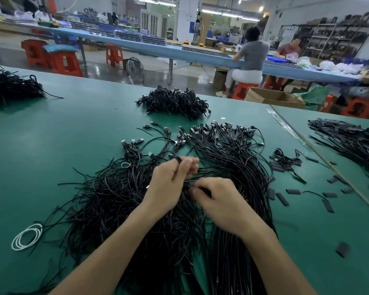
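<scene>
Left hand [170, 177] pinches a cable [191, 180] (seemingly looped on one finger), steadying it for the right hand [219, 201] gripping alongside.

Thin black cable [190, 180]: short span held taut between left hand [168, 184] and right hand [219, 203]; far end looped atop left hand; positioned over loose cable heap [232, 167].
</scene>
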Demonstrator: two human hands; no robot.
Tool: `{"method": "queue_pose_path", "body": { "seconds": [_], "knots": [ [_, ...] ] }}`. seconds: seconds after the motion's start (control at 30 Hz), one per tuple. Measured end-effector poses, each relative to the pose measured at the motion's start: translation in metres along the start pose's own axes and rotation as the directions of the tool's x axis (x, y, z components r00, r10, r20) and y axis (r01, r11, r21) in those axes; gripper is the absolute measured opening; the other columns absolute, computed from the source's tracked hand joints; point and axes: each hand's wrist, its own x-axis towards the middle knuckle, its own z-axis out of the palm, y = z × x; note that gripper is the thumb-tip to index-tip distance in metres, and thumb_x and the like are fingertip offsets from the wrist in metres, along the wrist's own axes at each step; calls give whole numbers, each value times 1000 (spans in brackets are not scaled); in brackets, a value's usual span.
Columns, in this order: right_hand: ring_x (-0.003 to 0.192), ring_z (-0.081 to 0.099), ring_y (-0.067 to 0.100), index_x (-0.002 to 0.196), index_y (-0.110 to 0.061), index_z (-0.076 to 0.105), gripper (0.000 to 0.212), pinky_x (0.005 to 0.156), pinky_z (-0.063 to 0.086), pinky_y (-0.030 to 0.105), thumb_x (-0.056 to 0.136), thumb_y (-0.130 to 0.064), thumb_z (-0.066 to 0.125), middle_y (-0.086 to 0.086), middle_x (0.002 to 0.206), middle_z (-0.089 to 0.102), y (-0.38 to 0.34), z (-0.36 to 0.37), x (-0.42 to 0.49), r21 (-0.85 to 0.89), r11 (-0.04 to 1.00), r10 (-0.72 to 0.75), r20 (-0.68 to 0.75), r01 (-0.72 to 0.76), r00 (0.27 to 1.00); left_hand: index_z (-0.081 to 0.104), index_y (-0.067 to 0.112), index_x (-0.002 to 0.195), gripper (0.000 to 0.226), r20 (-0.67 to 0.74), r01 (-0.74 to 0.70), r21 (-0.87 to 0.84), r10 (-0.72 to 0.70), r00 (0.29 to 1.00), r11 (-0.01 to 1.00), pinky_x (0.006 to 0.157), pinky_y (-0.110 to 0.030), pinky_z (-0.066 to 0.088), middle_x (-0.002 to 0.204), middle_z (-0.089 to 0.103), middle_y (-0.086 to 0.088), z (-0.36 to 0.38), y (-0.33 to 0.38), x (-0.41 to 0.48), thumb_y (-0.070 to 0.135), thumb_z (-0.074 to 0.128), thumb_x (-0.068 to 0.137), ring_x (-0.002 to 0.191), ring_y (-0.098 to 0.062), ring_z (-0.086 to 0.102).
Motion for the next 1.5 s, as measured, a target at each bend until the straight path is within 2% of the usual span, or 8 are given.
{"method": "queue_pose_path", "body": {
  "seconds": [0.17, 0.4, 0.57, 0.7, 0.83, 1.0, 1.33, 1.5],
  "knots": [
    [61, 54, -2, 78, -28, 71, 11, 59, 40, 11, 87, -33, 75, -26, 65, 60, 4, -17, 4, 106, 994, -11, -136, 26, 991, 66, 18, 66, 53, 313, 309, -11, -290, 904, 951, 44, -20, 43, 53, 63, 2, 0, -1, -17, 39, 38, 106, 43, -10, 58],
    [60, 52, 3, 84, -25, 75, 15, 58, 44, 24, 93, -32, 65, -11, 65, 65, -1, 0, 6, 448, 894, 48, -163, 30, 985, 50, 21, 56, 52, 631, 661, -484, -295, 718, 573, 34, -17, 17, 39, 33, 11, -18, 16, -16, 46, 42, 100, 30, -2, 27],
    [47, 34, 5, 65, -28, 58, 37, 47, 28, 23, 101, -25, 55, -9, 54, 48, -4, 17, 1, 269, 963, 46, -83, -22, 996, 65, 12, 73, 39, 477, 523, -825, -230, 848, 214, 41, -14, 44, 57, 54, 4, -17, 26, -6, 36, 47, 98, 44, -5, 53],
    [59, 54, 16, 81, -27, 58, 23, 57, 47, 40, 101, -26, 47, -5, 71, 62, -10, 22, -5, 43, 999, 0, 123, -6, 992, 69, 3, 108, 34, 128, 253, -761, -245, 961, 597, 76, -24, 59, 100, 75, -14, -4, 16, -2, 27, 48, 97, 93, -23, 73],
    [63, 54, 15, 75, -30, 57, 24, 63, 50, 44, 99, -31, 53, -7, 70, 58, -9, 11, -9, 1, 1000, -20, 152, 20, 988, 68, 12, 104, 25, -7, 117, -187, -121, 993, 975, 77, -24, 57, 93, 75, -6, -1, 3, -5, 12, 43, 105, 88, -16, 73],
    [67, 60, 5, 78, -27, 70, 17, 69, 53, 41, 91, -36, 66, -13, 69, 66, -1, -8, -10, 16, 1000, -20, 4, 20, 1000, 67, 5, 80, 41, 265, 177, 188, -224, 938, 966, 60, -37, 54, 68, 69, -7, -6, 0, -14, 28, 45, 106, 61, -14, 64],
    [78, 63, 15, 84, -18, 66, 13, 76, 54, 30, 82, -26, 75, -3, 81, 68, 2, -11, -6, 604, 797, -77, 52, 30, 996, 42, 22, 56, 55, 706, 618, -260, -291, 646, 742, 33, -15, 29, 44, 44, 2, -26, 10, -22, 57, 44, 98, 33, -8, 37],
    [79, 67, 28, 85, -14, 62, 11, 78, 56, 51, 91, -16, 72, 3, 82, 71, 0, -12, -3, 411, 911, -37, 25, 24, 999, 42, 24, 52, 57, 598, 582, -194, -375, 708, 790, 42, -17, 38, 54, 57, -3, -21, 9, -23, 57, 45, 98, 44, -11, 52]
  ]
}}
